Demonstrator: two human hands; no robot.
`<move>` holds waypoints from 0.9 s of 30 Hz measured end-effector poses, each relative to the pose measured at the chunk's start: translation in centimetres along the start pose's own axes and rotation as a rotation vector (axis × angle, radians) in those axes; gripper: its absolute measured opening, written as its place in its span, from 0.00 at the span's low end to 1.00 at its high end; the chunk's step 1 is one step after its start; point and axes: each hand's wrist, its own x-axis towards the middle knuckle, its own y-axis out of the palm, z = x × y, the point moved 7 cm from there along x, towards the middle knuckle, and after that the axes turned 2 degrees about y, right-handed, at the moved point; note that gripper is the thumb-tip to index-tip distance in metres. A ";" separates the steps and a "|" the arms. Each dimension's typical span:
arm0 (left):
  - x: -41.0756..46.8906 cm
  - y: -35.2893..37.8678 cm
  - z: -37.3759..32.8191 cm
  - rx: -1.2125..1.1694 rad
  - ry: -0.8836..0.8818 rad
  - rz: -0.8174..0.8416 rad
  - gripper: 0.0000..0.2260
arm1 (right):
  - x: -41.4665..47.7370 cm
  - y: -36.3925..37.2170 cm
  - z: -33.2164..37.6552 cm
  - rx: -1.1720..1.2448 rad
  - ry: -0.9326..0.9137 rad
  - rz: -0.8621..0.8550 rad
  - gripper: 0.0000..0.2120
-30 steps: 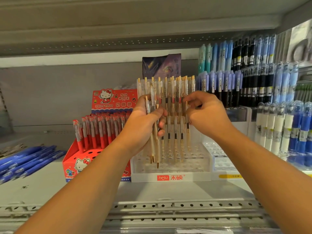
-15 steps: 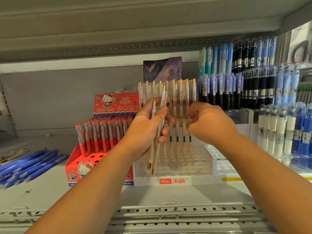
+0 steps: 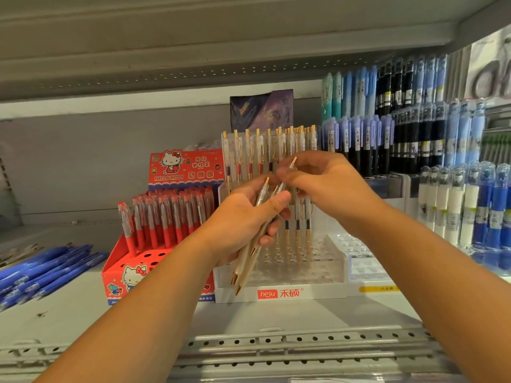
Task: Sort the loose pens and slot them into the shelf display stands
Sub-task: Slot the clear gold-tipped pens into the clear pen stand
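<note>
Left hand (image 3: 243,217): fingers curled round a few beige pens (image 3: 246,261), gold tips down, just in front of the clear hesu display stand (image 3: 304,293). Right hand (image 3: 331,186): pinches the single pen (image 3: 292,163) by its upper end.

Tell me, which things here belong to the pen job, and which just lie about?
In use: left hand, gripping gold pens; right hand, pinching one gold pen; clear stand.
Lying about: red stand, loose blue pens, dark box.
</note>
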 end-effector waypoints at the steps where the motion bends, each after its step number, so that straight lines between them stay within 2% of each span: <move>1: 0.0 0.0 0.1 0.010 -0.010 0.003 0.14 | 0.0 0.0 -0.1 0.023 0.003 -0.003 0.02; 8: 0.3 -0.6 0.1 -0.116 -0.075 -0.121 0.10 | 0.2 -1.1 -0.6 0.326 0.077 -0.104 0.05; 12: 0.3 -1.0 0.2 0.008 -0.073 -0.155 0.10 | 0.2 -1.7 -0.8 0.473 0.104 -0.178 0.05; 15: 0.3 -1.0 0.1 0.016 -0.062 -0.148 0.10 | 0.3 -2.9 -1.5 0.509 0.162 -0.278 0.08; 18: 0.3 -1.1 0.1 0.009 -0.042 -0.152 0.09 | 0.4 -4.2 -1.9 0.406 0.170 -0.383 0.09; 22: 0.3 -1.1 0.0 -0.047 -0.038 -0.161 0.09 | 0.6 -4.9 -1.8 0.074 0.096 -0.497 0.11; 27: 0.3 -1.4 0.1 -0.027 -0.042 -0.188 0.09 | 1.4 -4.1 -2.4 -0.141 0.075 -0.382 0.11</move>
